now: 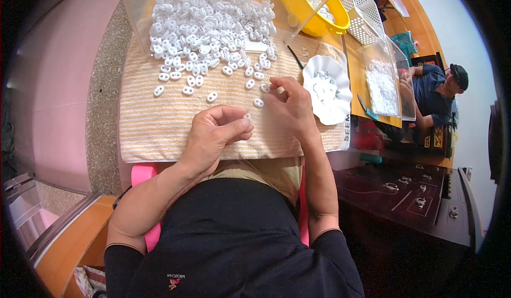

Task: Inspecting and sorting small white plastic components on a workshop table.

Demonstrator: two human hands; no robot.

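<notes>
My left hand [215,135] is closed in a pinch over the striped towel [159,122], with a small white plastic piece [247,116] between thumb and forefinger. Farther right, my right hand [293,106] has its fingertips closed at the edge of a white oval two-hole piece [265,88]; part of that piece is covered by the fingers. Just below it lies another two-hole piece [258,102]. A big heap of the same white pieces [207,21] spreads over the far side of the towel, and several loose ones lie nearer my hands.
Right of my right hand stands a white wavy-rimmed dish [343,88] with small white and grey parts. Beyond are a yellow basket [340,18], a white perforated basket [359,5] and a clear bin of white pieces [382,88]. A blue-handled cutter [367,109] lies near a seated person [434,93].
</notes>
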